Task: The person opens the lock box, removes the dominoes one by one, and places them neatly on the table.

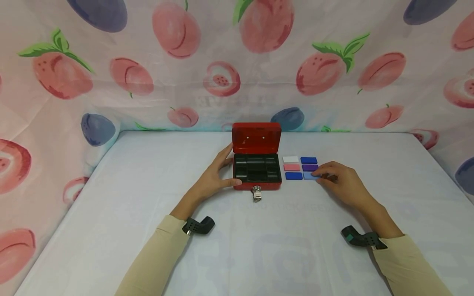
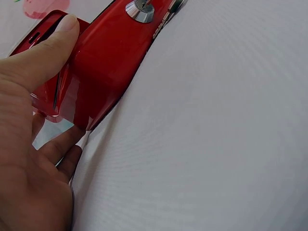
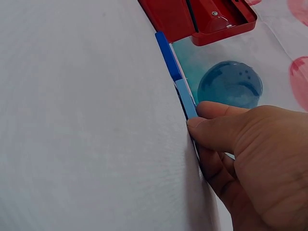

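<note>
A red cash box (image 1: 258, 186) stands on the white-covered table, its lid (image 1: 256, 138) raised and a black compartment tray (image 1: 241, 167) inside. My left hand (image 1: 214, 177) holds the box at its left side, thumb on the front corner and fingers along the side. Right of the box, small flat rectangular blocks lie in two columns: white (image 1: 290, 159), pink (image 1: 292, 167) and blue (image 1: 293, 176), then blue (image 1: 309, 160), purple (image 1: 310, 167) and light blue (image 1: 309, 176). The thumb and index finger of my right hand (image 1: 342, 183) pinch the light blue block's right end, level with the row.
A padlock (image 1: 256, 193) hangs at the front of the box, by the round lock (image 2: 140, 10). Behind the table (image 1: 237, 246) hangs a fruit-printed cloth (image 1: 222, 37), which also runs along the left side. Each wrist wears a black camera mount.
</note>
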The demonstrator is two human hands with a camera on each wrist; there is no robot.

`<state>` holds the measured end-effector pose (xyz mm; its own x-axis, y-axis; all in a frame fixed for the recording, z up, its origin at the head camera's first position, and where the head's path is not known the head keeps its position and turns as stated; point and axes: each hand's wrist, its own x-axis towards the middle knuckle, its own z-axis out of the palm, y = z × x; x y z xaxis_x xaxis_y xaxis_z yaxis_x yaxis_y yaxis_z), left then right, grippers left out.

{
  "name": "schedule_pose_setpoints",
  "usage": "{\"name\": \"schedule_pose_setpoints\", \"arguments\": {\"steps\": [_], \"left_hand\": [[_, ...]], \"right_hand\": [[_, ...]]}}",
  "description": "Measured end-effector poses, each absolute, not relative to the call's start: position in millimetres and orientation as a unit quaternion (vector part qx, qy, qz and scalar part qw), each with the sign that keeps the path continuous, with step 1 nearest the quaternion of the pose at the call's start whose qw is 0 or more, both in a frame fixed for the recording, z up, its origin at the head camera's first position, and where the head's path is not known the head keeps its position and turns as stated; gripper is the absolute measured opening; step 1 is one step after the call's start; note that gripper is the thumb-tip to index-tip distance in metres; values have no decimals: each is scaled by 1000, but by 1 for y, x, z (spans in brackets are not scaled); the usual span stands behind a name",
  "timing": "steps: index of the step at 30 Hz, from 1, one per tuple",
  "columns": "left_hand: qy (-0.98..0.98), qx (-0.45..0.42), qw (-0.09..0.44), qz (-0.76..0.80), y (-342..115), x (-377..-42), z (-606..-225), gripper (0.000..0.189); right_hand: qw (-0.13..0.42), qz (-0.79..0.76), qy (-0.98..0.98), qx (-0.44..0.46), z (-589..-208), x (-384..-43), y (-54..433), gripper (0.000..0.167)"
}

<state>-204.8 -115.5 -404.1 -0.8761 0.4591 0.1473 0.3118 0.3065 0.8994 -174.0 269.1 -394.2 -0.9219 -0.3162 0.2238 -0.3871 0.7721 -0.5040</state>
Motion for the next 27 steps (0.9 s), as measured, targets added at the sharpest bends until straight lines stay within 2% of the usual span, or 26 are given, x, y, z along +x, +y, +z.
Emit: {"name": "schedule_pose_setpoints", "arguments": {"steps": [27], "left_hand": [[790,255,74,553,-113,-200,-395,100]], "right_hand": [[63,283,-941,177,-393,-173,267,23]]}}
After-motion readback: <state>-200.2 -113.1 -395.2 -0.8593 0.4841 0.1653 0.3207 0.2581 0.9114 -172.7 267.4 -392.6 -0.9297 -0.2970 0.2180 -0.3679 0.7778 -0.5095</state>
